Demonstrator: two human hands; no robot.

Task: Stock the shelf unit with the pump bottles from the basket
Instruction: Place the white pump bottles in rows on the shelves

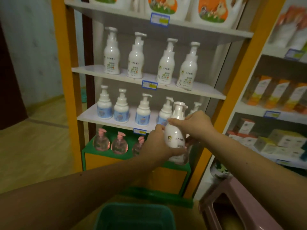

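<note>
Stocking looked well underway. The orange-framed shelf unit [235, 90] at frame centre already carried four tall white pump bottles [150, 58] on its middle shelf, five shorter white pump bottles with blue labels [122, 107] on the shelf below, and round clear bottles with pink pumps [118, 143] on the green bottom tier. The green plastic basket [134, 216] sat at bottom centre; its inside looked dark, so what was left in it couldn't be told.

One tall white pump bottle with a printed label [175, 131] was in hand, upright, right of centre, in front of the blue-label shelf's right end (not yet set down).

Left hand [156, 143] wrapped the lower body from the left, fingers curled round it. Right hand [197, 123] came from the right, fingertips pinching the neck under the pump head. Both forearms extended forward, converging on the bottle.
</note>
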